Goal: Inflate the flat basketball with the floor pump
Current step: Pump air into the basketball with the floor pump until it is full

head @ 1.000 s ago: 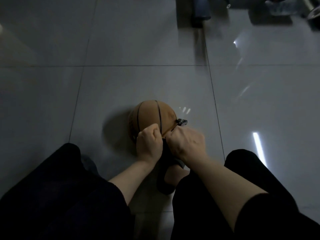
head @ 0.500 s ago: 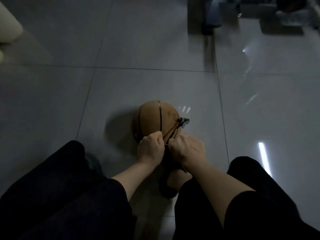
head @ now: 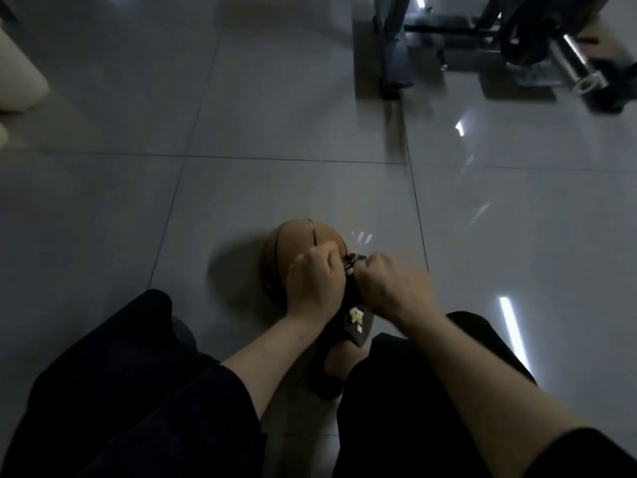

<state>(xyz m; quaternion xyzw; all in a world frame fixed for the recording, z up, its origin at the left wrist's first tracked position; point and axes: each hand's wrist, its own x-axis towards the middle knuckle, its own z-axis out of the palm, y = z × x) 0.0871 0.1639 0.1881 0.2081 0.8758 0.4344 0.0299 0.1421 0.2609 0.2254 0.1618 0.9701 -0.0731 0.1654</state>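
An orange-brown basketball (head: 303,241) with black seams lies on the grey tiled floor in front of my knees, and its near side is hidden behind my hands. My left hand (head: 315,282) sits curled against the ball's right side, fingertips at the small dark pump nozzle (head: 354,261). My right hand (head: 396,288) grips the nozzle from the right with curled fingers. The nozzle is squeezed between both hands at the ball's surface. The pump's body and most of its hose are out of sight.
My foot in a dark slipper with a yellow star charm (head: 356,315) rests just behind the ball, under my wrists. Dark metal gym equipment (head: 393,53) with a weight plate (head: 525,36) stands at the back right. A pale object (head: 17,74) is at the left edge.
Both hands have slid forward over the ball, so the nozzle that stuck out beyond them now sits between them. My view has tilted up, showing more of the gym equipment.
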